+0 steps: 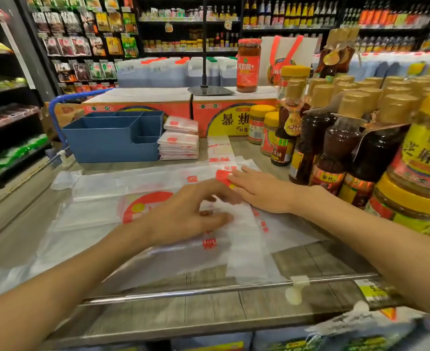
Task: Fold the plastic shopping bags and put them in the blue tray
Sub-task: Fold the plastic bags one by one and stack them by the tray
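Several clear plastic shopping bags with red print lie spread flat on the wooden shelf top. My left hand hovers over the middle of the top bag, fingers loosely bent, its fingertips at a fold; motion blur hides whether it pinches the film. My right hand presses flat on the bag's right part, fingers straight. The blue tray, with divided compartments, stands at the back left. A stack of folded bags sits right beside the tray, outside it.
Sauce bottles and yellow-lidded jars crowd the right side. Orange cartons and a black stand base line the back. A metal rail runs along the shelf's front edge. Store shelves stand on the left.
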